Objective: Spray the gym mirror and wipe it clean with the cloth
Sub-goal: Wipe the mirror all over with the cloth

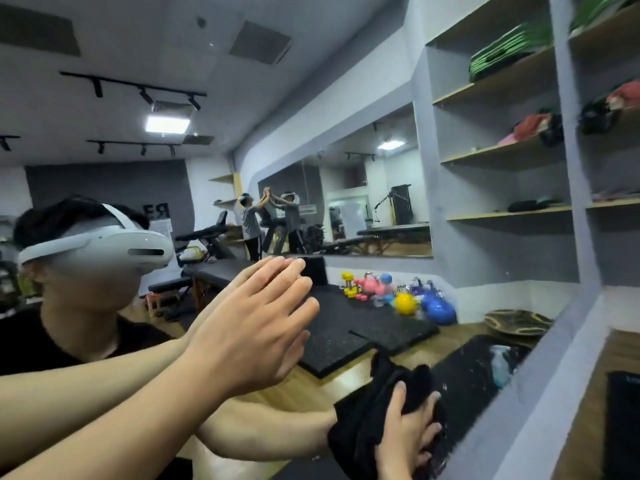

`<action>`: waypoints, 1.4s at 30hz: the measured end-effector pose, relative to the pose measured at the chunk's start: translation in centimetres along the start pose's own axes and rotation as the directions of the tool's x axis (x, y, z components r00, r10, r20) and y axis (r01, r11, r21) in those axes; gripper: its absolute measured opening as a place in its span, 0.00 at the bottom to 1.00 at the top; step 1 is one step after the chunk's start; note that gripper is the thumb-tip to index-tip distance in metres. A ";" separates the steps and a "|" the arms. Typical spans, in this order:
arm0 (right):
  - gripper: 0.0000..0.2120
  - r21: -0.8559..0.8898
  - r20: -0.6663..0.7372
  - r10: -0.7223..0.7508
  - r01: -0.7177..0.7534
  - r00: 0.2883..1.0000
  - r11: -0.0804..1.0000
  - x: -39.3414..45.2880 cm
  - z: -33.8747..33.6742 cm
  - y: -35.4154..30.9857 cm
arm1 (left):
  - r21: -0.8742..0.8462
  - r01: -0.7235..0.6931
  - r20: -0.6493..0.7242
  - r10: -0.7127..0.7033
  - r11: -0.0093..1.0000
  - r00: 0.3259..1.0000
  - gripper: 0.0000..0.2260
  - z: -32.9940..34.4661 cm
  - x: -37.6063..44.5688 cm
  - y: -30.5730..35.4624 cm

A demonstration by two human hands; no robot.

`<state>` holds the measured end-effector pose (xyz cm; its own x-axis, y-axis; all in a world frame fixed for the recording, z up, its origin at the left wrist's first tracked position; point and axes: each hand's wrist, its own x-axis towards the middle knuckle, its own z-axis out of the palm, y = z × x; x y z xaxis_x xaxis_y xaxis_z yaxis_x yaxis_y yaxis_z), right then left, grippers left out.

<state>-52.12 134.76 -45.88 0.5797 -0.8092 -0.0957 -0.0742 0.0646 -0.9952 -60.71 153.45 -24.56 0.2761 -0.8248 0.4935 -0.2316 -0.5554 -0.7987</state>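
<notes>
The gym mirror (207, 116) fills most of the view, and its grey edge (540, 368) runs diagonally at the right. My left hand (249, 337) lies flat on the glass with straight fingers, fingertips meeting their reflection. Lower right, my right hand (403, 434) holds a bunched black cloth (356, 424) against the glass, fingers wrapped over it. A pale spray bottle (500, 365) shows only as a reflection, standing on a black mat near the mirror's edge.
Wooden shelves (613, 202) with bags and folded mats stand to the right of the mirror. The reflection shows coloured dumbbells and kettlebells (398, 296), black floor mats, benches, a treadmill and another person (251, 223) at a far mirror.
</notes>
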 end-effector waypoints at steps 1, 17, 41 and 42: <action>0.36 0.061 0.040 -0.095 0.093 0.995 0.994 0.1 -0.2 -2.6 | 0.002 0.004 0.008 -0.004 1.000 1.000 0.16 0.0 0.0 0.0; 0.35 0.069 0.102 -0.974 0.975 0.203 0.211 -11.1 -0.2 -30.3 | -0.373 0.036 -0.217 -0.125 0.927 0.968 0.06 -3.0 -0.1 -1.7; 0.35 0.091 -0.023 -0.701 0.700 0.713 0.708 -4.3 0.1 -15.2 | -0.115 -0.027 -0.106 0.015 0.993 0.994 0.22 -0.7 2.7 -3.8; 0.35 0.116 -0.028 -0.644 0.642 0.765 0.758 -3.5 0.1 -13.1 | -0.069 -0.041 -0.084 0.036 0.997 0.996 0.22 -0.5 2.6 -3.8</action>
<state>-53.09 136.80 -32.53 0.4680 -0.6770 0.5680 0.4103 -0.4027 -0.8182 -59.60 153.37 -20.03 0.1884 -0.8500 0.4919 -0.3064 -0.5267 -0.7929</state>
